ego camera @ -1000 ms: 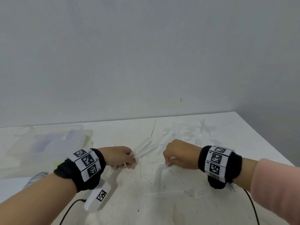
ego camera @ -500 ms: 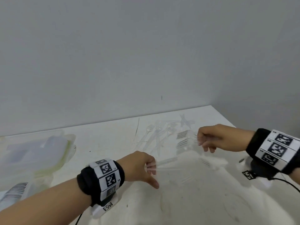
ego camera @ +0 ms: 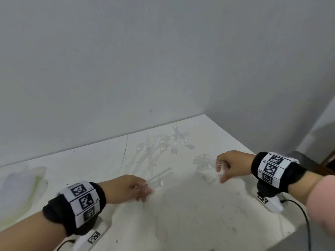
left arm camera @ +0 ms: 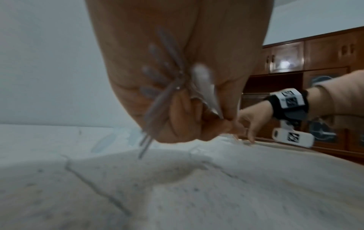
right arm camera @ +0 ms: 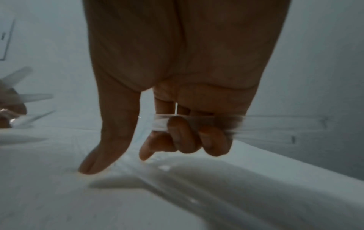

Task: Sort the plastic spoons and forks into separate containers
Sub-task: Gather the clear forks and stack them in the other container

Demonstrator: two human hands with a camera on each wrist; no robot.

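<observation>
Left hand (ego camera: 126, 189) grip curled round spoons (ego camera: 159, 176); right hand (ego camera: 230, 164) grip curled round forks (ego camera: 203, 163).

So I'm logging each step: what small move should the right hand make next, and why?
Probably pinch up the fork under its lowered thumb and forefinger. The right hand already grips forks, and more cutlery lies loose on the table.

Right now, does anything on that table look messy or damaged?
Yes. Clear plastic cutlery lies in a crisscrossed heap at the far edge of the white table, forks and spoons mixed. The tabletop is scuffed, speckled with dark marks, and a thin dark crack crosses it.
</observation>
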